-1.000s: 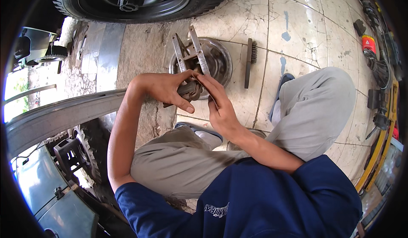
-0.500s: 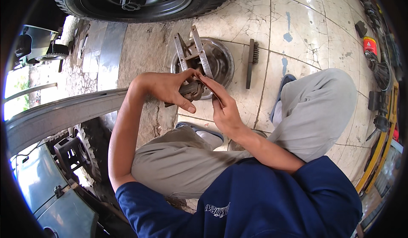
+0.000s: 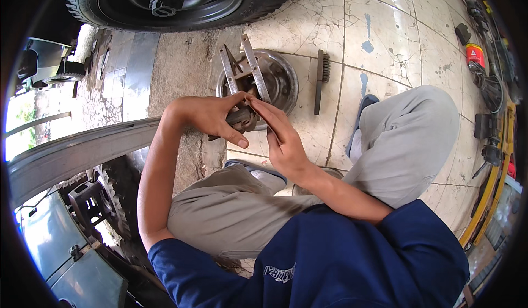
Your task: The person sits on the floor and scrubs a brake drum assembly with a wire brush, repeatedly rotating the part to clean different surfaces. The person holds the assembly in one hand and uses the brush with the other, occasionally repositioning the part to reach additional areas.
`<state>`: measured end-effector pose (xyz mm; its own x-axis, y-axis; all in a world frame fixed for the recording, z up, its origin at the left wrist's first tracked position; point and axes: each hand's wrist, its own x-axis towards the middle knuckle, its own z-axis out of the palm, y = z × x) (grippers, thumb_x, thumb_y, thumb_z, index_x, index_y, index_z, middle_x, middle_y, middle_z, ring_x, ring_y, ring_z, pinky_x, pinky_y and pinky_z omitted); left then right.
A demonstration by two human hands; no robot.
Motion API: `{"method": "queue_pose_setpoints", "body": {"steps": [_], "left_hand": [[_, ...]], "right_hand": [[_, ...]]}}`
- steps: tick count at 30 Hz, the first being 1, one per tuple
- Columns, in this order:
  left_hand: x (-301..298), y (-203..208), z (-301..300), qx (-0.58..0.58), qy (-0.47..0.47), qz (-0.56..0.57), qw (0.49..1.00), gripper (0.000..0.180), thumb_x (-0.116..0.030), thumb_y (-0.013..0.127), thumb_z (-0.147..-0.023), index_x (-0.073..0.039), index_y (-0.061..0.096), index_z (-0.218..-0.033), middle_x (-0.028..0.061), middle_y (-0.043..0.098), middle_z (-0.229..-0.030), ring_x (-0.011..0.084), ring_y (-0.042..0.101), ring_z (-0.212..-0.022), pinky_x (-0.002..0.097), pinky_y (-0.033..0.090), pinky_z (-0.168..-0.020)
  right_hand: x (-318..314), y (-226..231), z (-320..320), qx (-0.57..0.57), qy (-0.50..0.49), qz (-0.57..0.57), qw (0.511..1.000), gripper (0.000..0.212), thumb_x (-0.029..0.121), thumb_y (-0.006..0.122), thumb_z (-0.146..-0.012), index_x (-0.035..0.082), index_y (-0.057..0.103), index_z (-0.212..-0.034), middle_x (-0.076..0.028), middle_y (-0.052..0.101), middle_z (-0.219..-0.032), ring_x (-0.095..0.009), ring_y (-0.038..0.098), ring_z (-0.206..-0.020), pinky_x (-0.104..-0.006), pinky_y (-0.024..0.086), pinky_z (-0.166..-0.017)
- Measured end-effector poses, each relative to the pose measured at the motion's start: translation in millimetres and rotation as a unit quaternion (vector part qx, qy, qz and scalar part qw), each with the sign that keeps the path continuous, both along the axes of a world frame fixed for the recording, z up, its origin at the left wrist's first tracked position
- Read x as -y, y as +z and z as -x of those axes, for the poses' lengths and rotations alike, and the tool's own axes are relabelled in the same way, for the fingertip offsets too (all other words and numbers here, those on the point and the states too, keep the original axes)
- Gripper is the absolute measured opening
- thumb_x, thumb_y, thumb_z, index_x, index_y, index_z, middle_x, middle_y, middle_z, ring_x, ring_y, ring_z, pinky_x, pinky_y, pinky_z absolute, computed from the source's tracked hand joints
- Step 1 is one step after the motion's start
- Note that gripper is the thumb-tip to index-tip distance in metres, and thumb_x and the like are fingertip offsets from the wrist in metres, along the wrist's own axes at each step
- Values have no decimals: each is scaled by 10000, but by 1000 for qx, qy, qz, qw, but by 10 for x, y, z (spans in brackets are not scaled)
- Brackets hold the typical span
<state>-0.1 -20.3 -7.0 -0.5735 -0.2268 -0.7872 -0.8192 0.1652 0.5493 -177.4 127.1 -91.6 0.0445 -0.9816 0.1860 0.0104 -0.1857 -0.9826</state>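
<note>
A two-armed metal bracket [image 3: 254, 66], drilled with holes, rises from a round metal drum [image 3: 286, 82] on the floor. At its near end is a rusty brown metal fitting [image 3: 245, 120]. My left hand [image 3: 209, 118] arches over this fitting, its fingers curled against the top and its thumb sticking out below. From the other side comes my right hand [image 3: 283, 140], fingers straight and pressed together, fingertips meeting the left hand's fingers. A dark thin edge shows between its fingers and thumb; what it is, I cannot make out. The fitting's underside is hidden.
A wire brush [image 3: 320, 82] lies on the tiles right of the drum. Beyond stands a large tyre [image 3: 176, 25]. A metal beam [image 3: 82, 154] runs in from the left, above a blue-grey vehicle body [image 3: 60, 253]. A red can [image 3: 474, 56] and tools line the right edge.
The whole view has shifted slightly, so everything sits a little further left. Both hands stay at the fitting in almost the same pose.
</note>
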Motion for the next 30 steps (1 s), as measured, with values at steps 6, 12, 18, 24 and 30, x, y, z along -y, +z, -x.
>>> {"method": "queue_pose_setpoints", "body": {"steps": [6, 12, 18, 24, 30], "left_hand": [[-4, 4, 5, -6, -2, -3, 1000, 1221, -654, 869, -684, -5, 297, -1546, 238, 660, -1239, 322, 656, -1138, 371, 502, -982], [1, -47, -24, -18, -1, -4, 1000, 1218, -645, 873, -686, -6, 293, -1545, 222, 674, -1208, 320, 669, -1096, 380, 514, -943], [36, -3, 30, 28, 1, -44, 999, 1268, -560, 925, -684, -14, 215, -1580, 237, 611, -1320, 317, 624, -1213, 395, 492, -1023], [20, -20, 4, 20, -13, -1, 1000, 1252, -652, 881, -675, -10, 262, -1554, 228, 666, -1214, 318, 671, -1084, 380, 524, -921], [3, 51, 47, 25, 2, -27, 999, 1271, -634, 892, -672, -20, 232, -1569, 252, 631, -1280, 334, 648, -1156, 391, 508, -981]], "right_hand": [[2, -16, -21, -26, -24, 15, 999, 690, -204, 472, -821, 36, 515, -1467, -169, 498, -1484, -359, 481, -1368, -431, 387, -1159], [-26, -119, -38, -18, -30, -2, 999, 697, -202, 485, -809, 33, 517, -1465, -167, 514, -1457, -362, 489, -1344, -427, 390, -1147], [-5, -93, -8, -19, -27, 6, 999, 683, -199, 480, -796, 24, 537, -1439, -181, 536, -1395, -372, 507, -1280, -437, 390, -1123], [6, -70, -4, -9, -28, 17, 999, 676, -191, 476, -810, 40, 539, -1442, -189, 536, -1391, -373, 506, -1289, -444, 385, -1129], [-3, -84, -3, -19, -14, -35, 999, 655, -191, 426, -838, 46, 542, -1438, -176, 531, -1415, -339, 498, -1343, -402, 357, -1172]]}}
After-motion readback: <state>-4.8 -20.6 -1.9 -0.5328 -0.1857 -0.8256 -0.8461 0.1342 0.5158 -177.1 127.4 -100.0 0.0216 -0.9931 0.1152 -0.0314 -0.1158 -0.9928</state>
